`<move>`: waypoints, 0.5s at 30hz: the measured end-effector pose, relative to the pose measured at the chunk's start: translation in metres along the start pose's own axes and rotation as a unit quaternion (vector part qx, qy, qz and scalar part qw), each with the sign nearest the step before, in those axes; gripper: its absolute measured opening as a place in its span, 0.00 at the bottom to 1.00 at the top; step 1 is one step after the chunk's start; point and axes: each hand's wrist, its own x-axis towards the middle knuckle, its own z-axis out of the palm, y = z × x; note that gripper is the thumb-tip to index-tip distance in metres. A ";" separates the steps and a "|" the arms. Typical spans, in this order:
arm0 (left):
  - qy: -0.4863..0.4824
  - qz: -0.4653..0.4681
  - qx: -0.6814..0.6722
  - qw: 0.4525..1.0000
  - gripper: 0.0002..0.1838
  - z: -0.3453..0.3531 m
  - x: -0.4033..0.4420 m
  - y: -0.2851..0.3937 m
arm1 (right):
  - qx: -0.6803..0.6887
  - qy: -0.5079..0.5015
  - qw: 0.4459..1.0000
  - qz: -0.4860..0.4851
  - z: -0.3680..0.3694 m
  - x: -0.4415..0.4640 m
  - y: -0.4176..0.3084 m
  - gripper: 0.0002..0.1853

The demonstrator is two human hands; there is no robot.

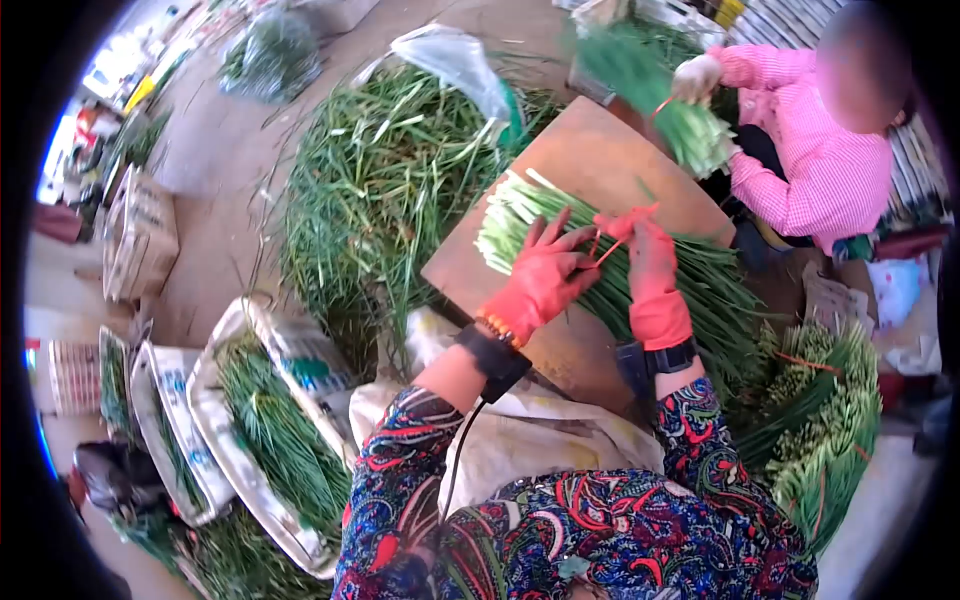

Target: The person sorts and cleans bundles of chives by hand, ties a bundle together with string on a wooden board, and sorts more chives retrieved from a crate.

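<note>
A large bunch of garlic chives (512,222) lies across a wooden board (590,130), pale stem ends at the left and green leaves trailing to the lower right. Around its middle runs a thin red tie (608,250). My left hand (540,270), in an orange rubber glove, rests over the stems; its thumb and a finger pinch the tie. My right hand (652,275), gloved alike, has its fingers closed on the tie at the far side of the bunch. Part of the tie is hidden behind the fingers.
A heap of loose chives (370,190) lies left of the board. Tied bunches (830,430) stand at the lower right. A person in a pink checked top (800,150) holds another bunch (690,140). White-lined crates (225,400) and a plastic crate (140,235) stand at left.
</note>
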 end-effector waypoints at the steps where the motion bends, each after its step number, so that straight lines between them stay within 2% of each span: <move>1: -0.007 -0.007 -0.002 1.000 0.11 0.001 0.000 0.000 | -0.022 0.000 1.000 0.001 0.003 -0.003 -0.005 0.16; 2: -0.014 -0.017 -0.004 1.000 0.10 0.000 -0.001 -0.001 | -0.043 -0.001 0.999 0.006 0.013 -0.009 -0.013 0.17; 5: -0.054 -0.046 -0.060 0.996 0.09 -0.009 0.002 -0.001 | 0.093 0.076 0.992 -0.021 0.030 -0.018 -0.066 0.20; 6: -0.067 -0.050 -0.112 0.990 0.09 -0.011 0.002 -0.001 | 0.178 0.041 0.980 0.080 0.013 -0.020 -0.082 0.23; 7: -0.086 -0.050 -0.155 0.983 0.09 -0.017 0.002 -0.002 | 0.190 -0.163 0.957 0.145 -0.026 -0.015 -0.062 0.27; 9: -0.115 -0.041 -0.217 0.968 0.10 -0.028 0.003 -0.001 | 0.115 -0.268 0.901 0.323 -0.034 -0.032 -0.041 0.33; 10: -0.127 -0.033 -0.234 0.963 0.10 -0.033 0.003 -0.002 | 0.040 -0.167 0.885 0.433 0.000 -0.058 -0.041 0.35; 12: -0.182 -0.016 -0.230 0.956 0.10 -0.044 0.002 -0.004 | 0.160 -0.146 0.834 0.507 0.036 -0.069 -0.044 0.29; 15: -0.263 0.032 -0.128 0.956 0.11 -0.056 -0.001 0.005 | 0.236 -0.200 0.893 0.327 0.026 -0.061 0.027 0.19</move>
